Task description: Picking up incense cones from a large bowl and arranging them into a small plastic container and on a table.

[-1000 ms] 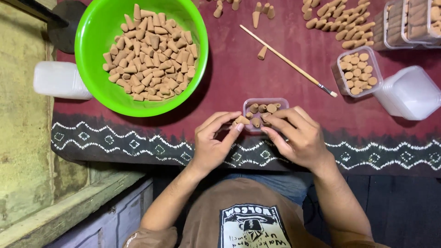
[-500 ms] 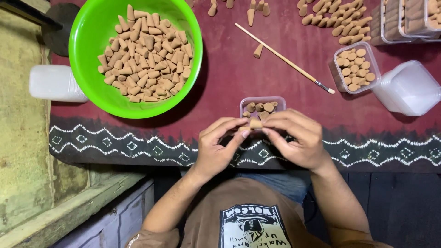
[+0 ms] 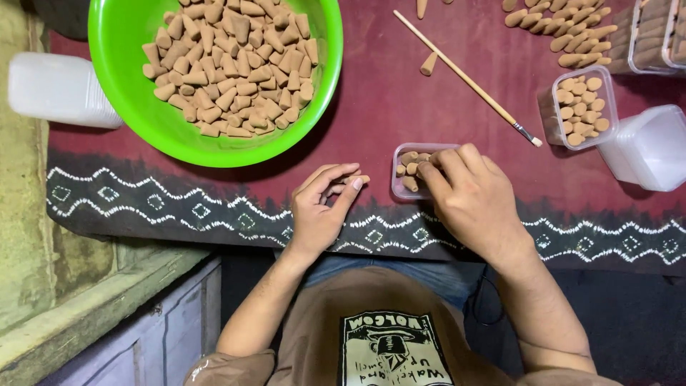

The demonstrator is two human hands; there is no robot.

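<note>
While packing goes on at a maroon cloth-covered table (image 3: 371,107), these lines are recording the moment.

Left hand: the left hand (image 3: 318,207) is resting near the table's front edge, fingers curled and pinching one tan incense cone (image 3: 355,181) at the fingertips.

Right hand: the right hand (image 3: 475,200) is reaching its fingertips into a small clear plastic box (image 3: 409,171), pressing on the cones inside; whether it is gripping one, I cannot tell.

Progress: the box is looking partly filled, while a similar box (image 3: 577,107) to the far right is standing full.

Remaining: a bright green plastic bowl (image 3: 136,107) at far left is holding a large heap of cones.

Nearby: a thin wooden paintbrush (image 3: 464,75) is lying diagonally beyond the box.
</note>
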